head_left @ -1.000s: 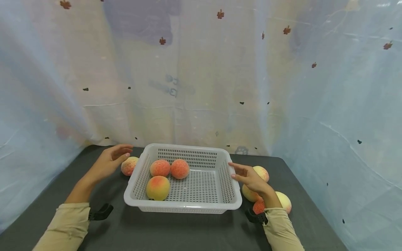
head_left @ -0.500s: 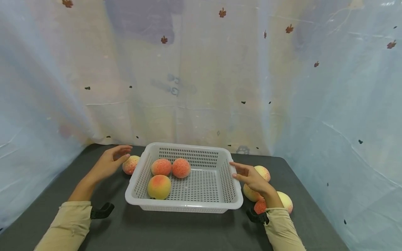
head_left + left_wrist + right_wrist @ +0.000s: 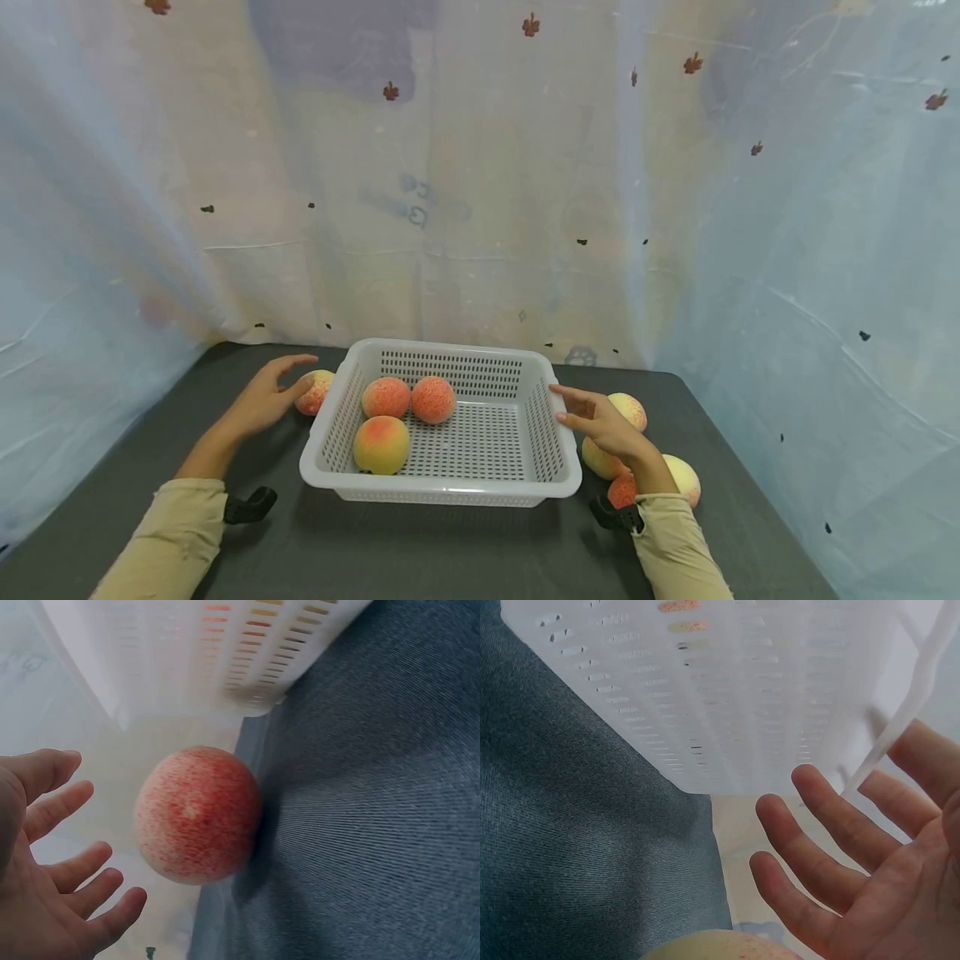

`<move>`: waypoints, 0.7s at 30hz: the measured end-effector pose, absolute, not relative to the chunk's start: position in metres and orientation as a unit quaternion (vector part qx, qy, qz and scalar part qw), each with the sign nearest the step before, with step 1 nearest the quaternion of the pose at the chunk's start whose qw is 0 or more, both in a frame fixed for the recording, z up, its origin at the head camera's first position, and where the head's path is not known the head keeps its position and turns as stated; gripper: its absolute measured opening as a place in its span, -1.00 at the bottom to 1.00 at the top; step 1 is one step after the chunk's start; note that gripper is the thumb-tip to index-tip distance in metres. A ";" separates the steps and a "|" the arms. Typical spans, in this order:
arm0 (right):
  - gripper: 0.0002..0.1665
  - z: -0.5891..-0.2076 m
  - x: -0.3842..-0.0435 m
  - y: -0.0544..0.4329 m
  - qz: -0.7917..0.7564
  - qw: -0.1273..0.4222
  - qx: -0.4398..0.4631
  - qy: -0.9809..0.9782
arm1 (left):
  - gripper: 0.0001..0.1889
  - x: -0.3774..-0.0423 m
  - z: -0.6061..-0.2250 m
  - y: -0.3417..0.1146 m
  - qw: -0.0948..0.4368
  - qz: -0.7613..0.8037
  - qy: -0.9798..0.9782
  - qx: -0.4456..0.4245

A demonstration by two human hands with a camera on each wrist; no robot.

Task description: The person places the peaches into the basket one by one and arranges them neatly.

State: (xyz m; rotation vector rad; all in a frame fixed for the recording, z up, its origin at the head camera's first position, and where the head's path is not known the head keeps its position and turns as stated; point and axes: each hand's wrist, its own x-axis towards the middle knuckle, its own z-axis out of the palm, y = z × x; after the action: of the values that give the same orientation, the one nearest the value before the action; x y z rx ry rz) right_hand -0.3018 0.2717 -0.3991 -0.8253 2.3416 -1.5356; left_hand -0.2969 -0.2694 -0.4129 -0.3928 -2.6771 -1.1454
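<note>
A white perforated plastic basket stands mid-table with three peaches inside: an orange-red peach, a speckled red peach and a yellow peach. My left hand hovers just left of a speckled peach lying outside the basket's left wall. Its fingers are spread, and a gap separates them from the fruit in the left wrist view. At the basket's right rim, fingertips of my right hand touch the edge. The lower fingers of that hand extend beside the outer wall without curling round it.
Several more peaches lie to the right on the dark cloth-covered table, including a pale peach and a small red peach, partly hidden by the right arm. A patterned curtain hangs behind and around the table.
My left hand has shifted slightly right and down toward the peach outside the basket, and its fingers have opened wider. The right hand stays at the basket rim.
</note>
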 end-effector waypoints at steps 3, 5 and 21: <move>-0.26 -0.399 -0.302 0.271 -0.523 0.112 -0.282 0.797 | -0.46 -0.298 -0.417 -0.271 0.108 -0.387 -0.905 -0.139; -0.26 -0.399 -0.302 0.271 -0.521 0.114 -0.282 0.798 | -0.45 -0.297 -0.421 -0.271 0.106 -0.383 -0.907 -0.139; -0.25 -0.399 -0.304 0.274 -0.513 0.108 -0.277 0.806 | -0.15 -0.309 -0.442 -0.273 0.014 -0.382 -0.918 -0.110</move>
State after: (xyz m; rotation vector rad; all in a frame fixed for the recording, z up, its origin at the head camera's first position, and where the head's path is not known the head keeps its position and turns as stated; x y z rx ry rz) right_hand -0.3037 0.2736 -0.3988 -0.8139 2.3704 -1.5090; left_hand -0.3095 -0.2734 -0.4420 -0.3417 -2.8583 -1.1883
